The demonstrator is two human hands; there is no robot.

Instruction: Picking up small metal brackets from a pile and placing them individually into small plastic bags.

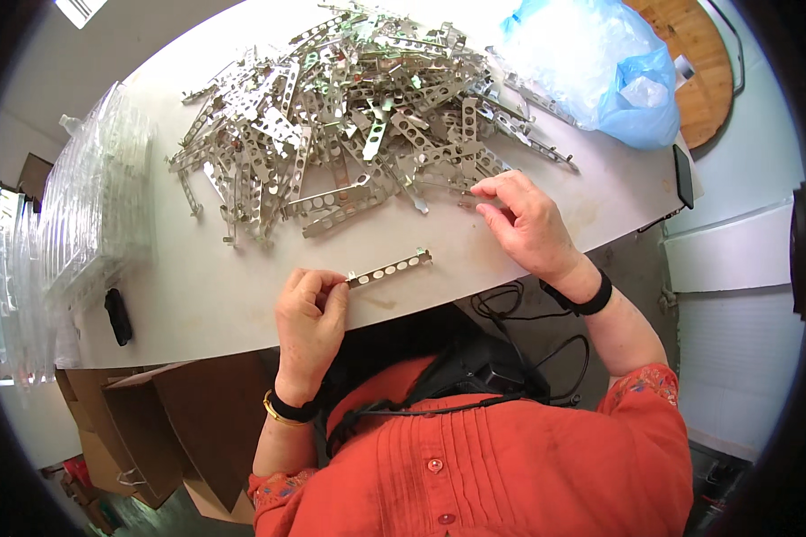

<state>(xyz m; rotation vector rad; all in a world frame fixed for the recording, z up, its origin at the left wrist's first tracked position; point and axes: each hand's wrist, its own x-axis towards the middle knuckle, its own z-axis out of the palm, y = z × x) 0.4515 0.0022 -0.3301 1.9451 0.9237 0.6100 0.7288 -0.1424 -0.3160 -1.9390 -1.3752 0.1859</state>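
Note:
My left hand [312,313] pinches the near-left end of a perforated metal strip [390,269]. The strip has a row of round holes and small bent tabs, and it is held over the front of the white table. To the right, my right hand [527,222] is at the near edge of a large heap of similar metal strips [340,116]. Its thumb and index fingertips are a little apart, beside a small thin piece [466,204]. Its other fingers are curled and partly hidden.
Stacked clear plastic trays [98,197] stand at the table's left, with a small black object [117,317] nearby. A blue plastic bag [640,112] sits at the back right by a round wooden board [690,63]. A dark phone-like object [682,177] is at the right edge. Cardboard boxes [206,421] stand below.

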